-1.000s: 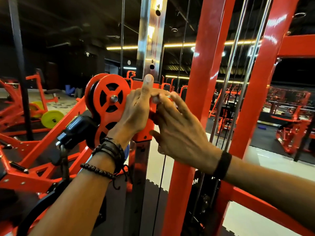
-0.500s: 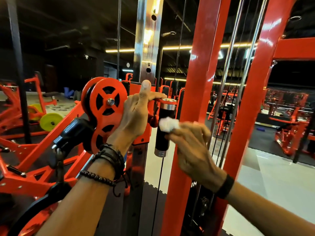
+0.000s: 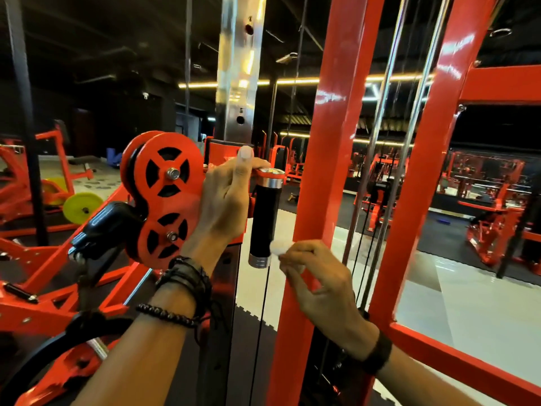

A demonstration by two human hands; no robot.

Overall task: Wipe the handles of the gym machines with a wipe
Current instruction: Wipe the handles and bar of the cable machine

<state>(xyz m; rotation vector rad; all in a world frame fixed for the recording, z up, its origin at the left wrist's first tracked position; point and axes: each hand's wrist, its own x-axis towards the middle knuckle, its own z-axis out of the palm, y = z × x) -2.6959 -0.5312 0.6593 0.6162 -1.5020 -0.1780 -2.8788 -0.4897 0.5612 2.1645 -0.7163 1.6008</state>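
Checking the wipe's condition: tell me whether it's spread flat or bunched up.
Bunched up: the wipe is a small white wad pinched in the right hand.

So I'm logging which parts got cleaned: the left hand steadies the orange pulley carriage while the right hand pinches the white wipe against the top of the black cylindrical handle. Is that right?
Not quite. In the head view the right hand pinches the crumpled white wipe against the bottom of the black cylindrical handle, beside its silver end cap. The left hand does steady the orange pulley carriage.
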